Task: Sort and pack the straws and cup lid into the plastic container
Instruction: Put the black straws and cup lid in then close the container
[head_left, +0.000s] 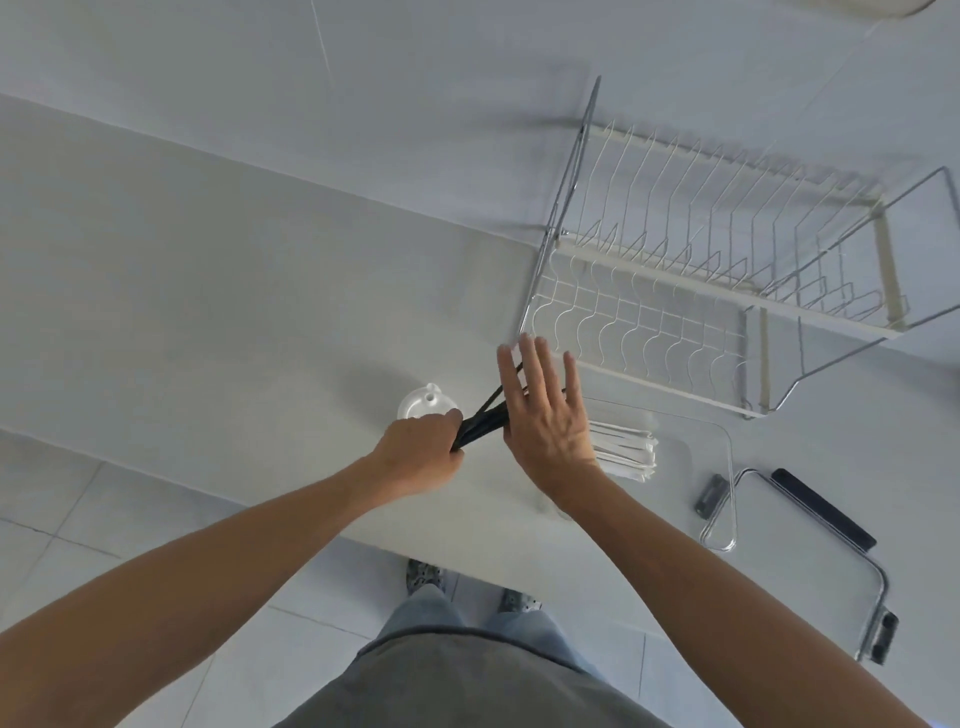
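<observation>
My left hand (421, 452) grips a bunch of black straws (485, 423); my right hand (545, 415) is flat, fingers spread. One lid (418, 405) lies on the bench (208, 312).

The right hand (545, 421) covers the far ends of the black straws (480, 428) and part of the wrapped white straws (626, 452). The left hand (421, 452) hides the near edge of the cup lid (423, 404). The dish rack (727, 270) is cut by the right edge.
</observation>
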